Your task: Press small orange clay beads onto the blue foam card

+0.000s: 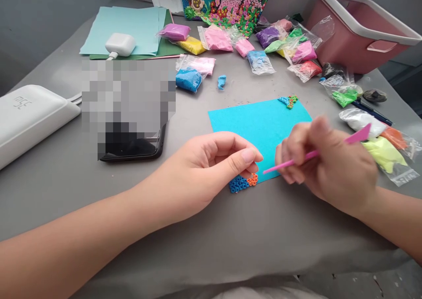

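The right hand (325,158) grips a pink sculpting tool (316,153), long axis near-horizontal, tip pointing left toward the clay rings (243,182) at the near corner of the blue foam sheet (260,127). The left hand (211,167), fingers curled and pinched with nothing visible between them, rests at that corner. A heavy press of the tip could likely flatten or dislodge the rings.

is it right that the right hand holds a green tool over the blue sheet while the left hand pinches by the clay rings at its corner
Not quite: the tool is pink, not green, as the head view shows. The rest stands: the right hand holds it over the blue sheet, and the left hand pinches by the clay rings at its near corner.
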